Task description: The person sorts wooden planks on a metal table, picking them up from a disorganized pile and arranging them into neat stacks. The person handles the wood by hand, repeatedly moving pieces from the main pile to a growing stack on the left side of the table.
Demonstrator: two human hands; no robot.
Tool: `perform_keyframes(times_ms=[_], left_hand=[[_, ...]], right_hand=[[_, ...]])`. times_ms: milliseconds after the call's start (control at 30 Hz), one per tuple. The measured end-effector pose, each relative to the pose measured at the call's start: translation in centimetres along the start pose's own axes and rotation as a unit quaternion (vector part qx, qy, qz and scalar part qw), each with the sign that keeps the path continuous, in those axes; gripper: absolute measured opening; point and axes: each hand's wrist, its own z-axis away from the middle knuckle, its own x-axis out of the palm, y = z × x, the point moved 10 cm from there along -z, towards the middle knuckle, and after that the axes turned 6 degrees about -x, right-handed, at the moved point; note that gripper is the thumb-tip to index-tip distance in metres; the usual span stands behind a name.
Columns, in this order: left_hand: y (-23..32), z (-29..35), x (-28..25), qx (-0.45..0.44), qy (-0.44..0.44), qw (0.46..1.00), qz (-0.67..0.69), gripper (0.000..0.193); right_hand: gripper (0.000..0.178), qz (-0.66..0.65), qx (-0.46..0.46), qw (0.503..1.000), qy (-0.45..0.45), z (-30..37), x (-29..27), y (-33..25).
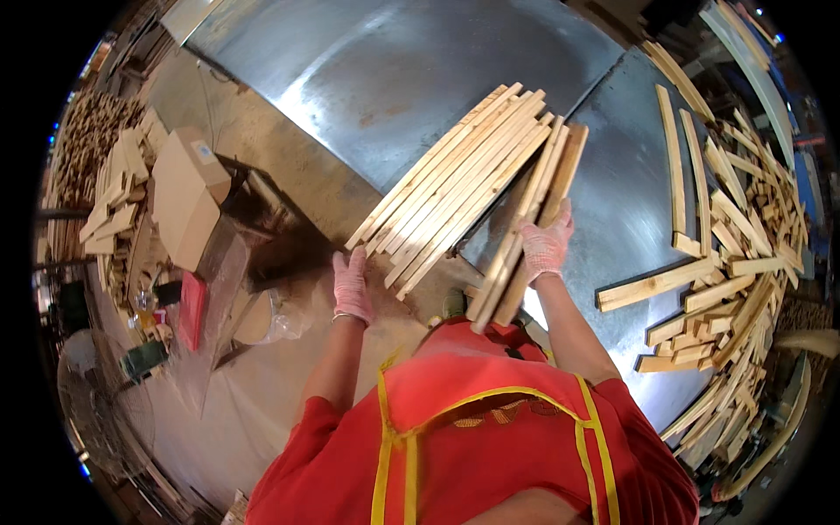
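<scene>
Several pale wooden strips (459,179) lie side by side in a row on the metal table, their near ends jutting past its edge. My left hand (353,287), in a thin pinkish glove, is at the near left corner of this row. Its fingers are stretched out by the strip ends; whether they touch the wood I cannot tell. Wrapped round a few other wooden strips (525,223), just right of the row, is my gloved right hand (547,243). These held strips lean over the table's edge, their near ends close to my red apron (472,376).
The dark metal table (394,70) spreads ahead and right. A loose heap of wood pieces (717,324) covers its right side. To the left stand a cardboard box (188,197), a red object (192,311), a fan (103,402) and stacked wood (114,214).
</scene>
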Motion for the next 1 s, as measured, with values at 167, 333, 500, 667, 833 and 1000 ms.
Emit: perform_keyframes(times_ms=[167, 333, 500, 667, 833, 1000], left_hand=[[1.1, 2.7, 4.6, -0.144, -0.165, 0.974, 0.059, 0.046], [5.3, 3.6, 2.2, -0.092, -0.109, 0.984, 0.11, 0.036], [15.6, 6.6, 5.6, 0.141, -0.172, 0.962, -0.157, 0.04], [23.0, 9.7, 7.8, 0.154, -0.173, 0.967, -0.107, 0.021], [17.1, 8.7, 5.9, 0.023, -0.269, 0.949, -0.161, 0.032], [11.9, -4.8, 2.3, 0.204, -0.084, 0.912, -0.346, 0.064]], right_hand=[[0.089, -0.368, 0.029, 0.927, -0.068, -0.3, 5.4, 2.4], [0.07, -0.308, 0.038, 0.936, -0.169, 1.5, 5.7, 1.8], [0.071, -0.225, 0.019, 0.956, -0.188, 1.9, 5.6, 2.6], [0.082, -0.284, 0.026, 0.917, -0.277, 1.9, 5.4, 1.9], [0.097, -0.209, 0.049, 0.951, -0.221, 0.9, 6.3, 5.7], [0.085, -0.303, 0.056, 0.917, -0.253, 2.9, 6.2, -0.2]])
